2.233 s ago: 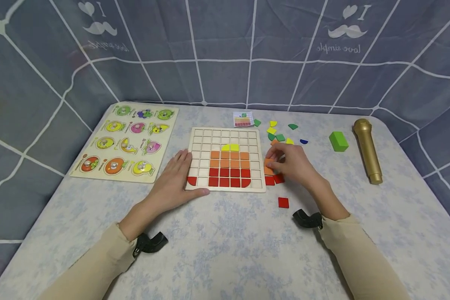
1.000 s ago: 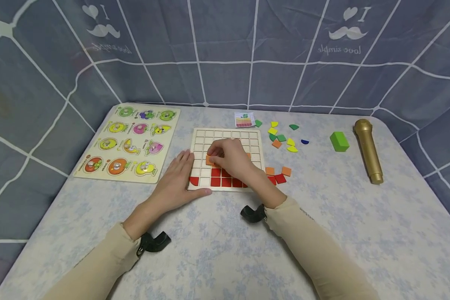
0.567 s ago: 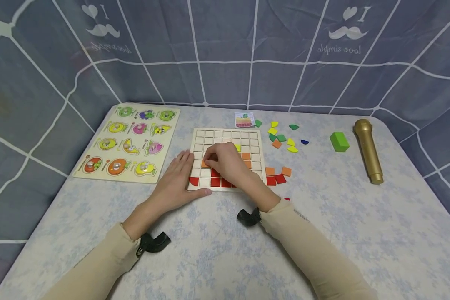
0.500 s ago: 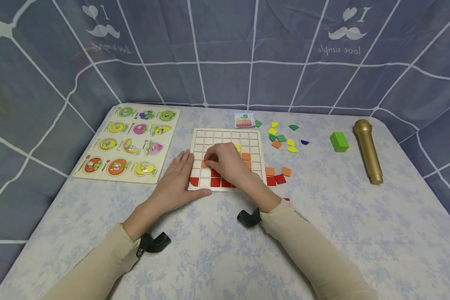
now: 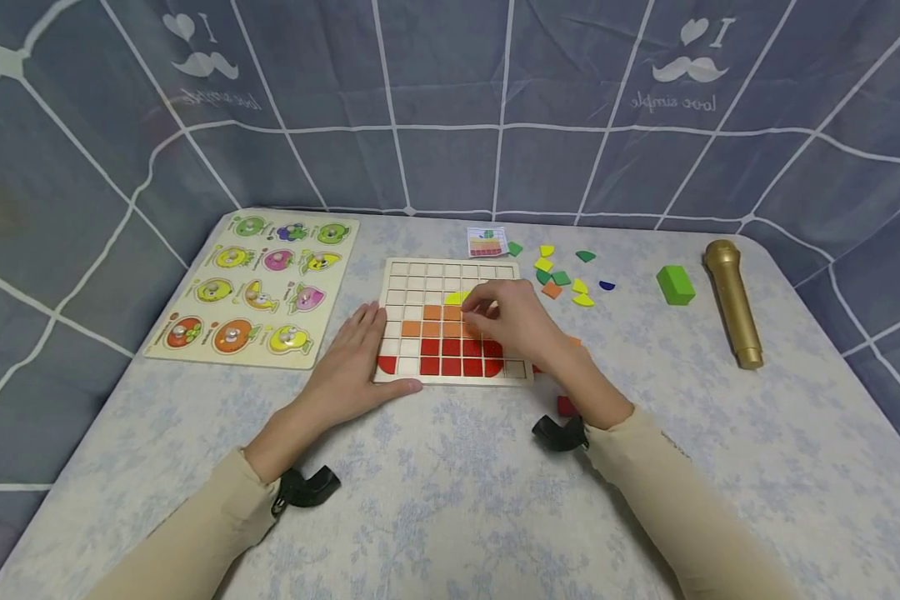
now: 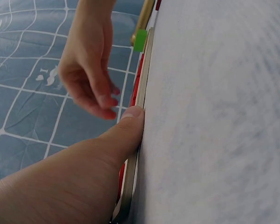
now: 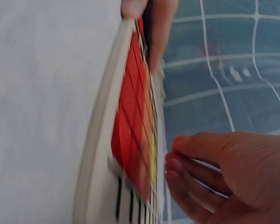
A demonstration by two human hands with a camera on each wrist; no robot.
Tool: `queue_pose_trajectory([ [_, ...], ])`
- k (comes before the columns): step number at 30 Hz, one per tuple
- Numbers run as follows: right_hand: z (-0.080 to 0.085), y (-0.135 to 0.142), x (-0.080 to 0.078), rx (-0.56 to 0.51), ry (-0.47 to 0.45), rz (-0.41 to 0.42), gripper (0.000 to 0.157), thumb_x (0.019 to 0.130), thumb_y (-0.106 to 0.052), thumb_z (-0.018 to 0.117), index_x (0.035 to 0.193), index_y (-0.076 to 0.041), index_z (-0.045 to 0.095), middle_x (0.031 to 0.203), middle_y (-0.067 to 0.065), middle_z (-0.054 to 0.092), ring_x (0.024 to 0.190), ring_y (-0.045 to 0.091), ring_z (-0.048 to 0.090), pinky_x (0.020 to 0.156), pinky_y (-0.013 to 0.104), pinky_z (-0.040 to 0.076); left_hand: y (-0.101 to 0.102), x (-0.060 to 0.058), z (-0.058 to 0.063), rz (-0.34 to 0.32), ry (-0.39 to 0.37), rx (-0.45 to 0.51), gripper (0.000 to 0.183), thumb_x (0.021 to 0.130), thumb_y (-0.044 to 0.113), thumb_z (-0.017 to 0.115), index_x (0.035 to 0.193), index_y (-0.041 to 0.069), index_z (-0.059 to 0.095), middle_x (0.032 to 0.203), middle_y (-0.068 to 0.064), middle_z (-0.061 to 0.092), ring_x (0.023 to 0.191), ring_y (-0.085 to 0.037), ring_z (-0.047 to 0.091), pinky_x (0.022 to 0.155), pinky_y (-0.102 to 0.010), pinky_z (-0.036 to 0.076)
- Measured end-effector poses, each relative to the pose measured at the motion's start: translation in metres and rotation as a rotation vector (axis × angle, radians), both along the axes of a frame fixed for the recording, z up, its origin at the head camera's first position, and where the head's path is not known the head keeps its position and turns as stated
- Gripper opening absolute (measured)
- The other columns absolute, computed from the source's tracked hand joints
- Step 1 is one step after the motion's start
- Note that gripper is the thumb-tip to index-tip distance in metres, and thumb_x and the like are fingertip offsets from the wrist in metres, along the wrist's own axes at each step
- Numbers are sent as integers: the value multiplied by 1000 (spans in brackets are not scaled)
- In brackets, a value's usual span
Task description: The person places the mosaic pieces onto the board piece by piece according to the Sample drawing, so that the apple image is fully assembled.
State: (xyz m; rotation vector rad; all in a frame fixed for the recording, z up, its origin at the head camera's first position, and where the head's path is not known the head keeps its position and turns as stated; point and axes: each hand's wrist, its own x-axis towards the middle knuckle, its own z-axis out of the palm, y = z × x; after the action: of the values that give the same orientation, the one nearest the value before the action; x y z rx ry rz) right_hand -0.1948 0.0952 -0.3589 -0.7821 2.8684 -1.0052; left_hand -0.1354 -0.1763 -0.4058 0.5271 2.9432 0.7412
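A square wooden grid board (image 5: 405, 283) lies on the table, with red tiles (image 5: 450, 357) in its lower rows, orange tiles (image 5: 442, 321) above and yellow pieces (image 5: 454, 297) on top. My left hand (image 5: 348, 354) rests flat at its left side, the thumb (image 6: 130, 119) against the near edge. Over the board's right half hovers my right hand (image 5: 516, 315), fingers loosely bent. Nothing shows between its fingertips (image 7: 177, 142) in the right wrist view. One orange tile (image 5: 411, 328) sits left of the other orange ones. The hand covers some right-side cells.
Loose green (image 5: 561, 277), yellow and orange pieces lie right of the board, near a picture card (image 5: 487, 242). A red tile (image 5: 566, 406) lies by the right wrist. Farther right are a green block (image 5: 676, 285) and a gold microphone (image 5: 733, 304). A fruit puzzle board (image 5: 255, 287) lies left.
My right hand carried an orange tile from the right onto the board, let it go at the left end of an orange row, and has drawn back rightward. The left hand stays put.
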Motion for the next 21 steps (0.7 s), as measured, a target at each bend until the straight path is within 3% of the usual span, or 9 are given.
queue_pose_trajectory([
  [7,5,55,6,53,-127,-101,22,93,-14,81,113,-6,79,106,8,76,99,25,69,90,43,63,2,1,0,-8,4,12,121,88,62,76,166,-7,14,176,-23,10,165,-38,5,134,-54,8],
  [13,4,79,0,159,-219,-73,40,87,-20,89,122,-5,76,116,11,73,109,28,67,98,47,58,-1,0,0,1,-5,-1,122,88,61,78,166,-7,13,176,-23,9,165,-38,4,134,-53,7],
  [21,-2,91,-5,159,-232,-92,30,88,-18,88,114,-6,78,102,8,74,98,24,67,90,41,58,0,0,2,-6,0,-9,120,89,61,76,165,-8,13,176,-24,10,164,-39,4,134,-54,8],
])
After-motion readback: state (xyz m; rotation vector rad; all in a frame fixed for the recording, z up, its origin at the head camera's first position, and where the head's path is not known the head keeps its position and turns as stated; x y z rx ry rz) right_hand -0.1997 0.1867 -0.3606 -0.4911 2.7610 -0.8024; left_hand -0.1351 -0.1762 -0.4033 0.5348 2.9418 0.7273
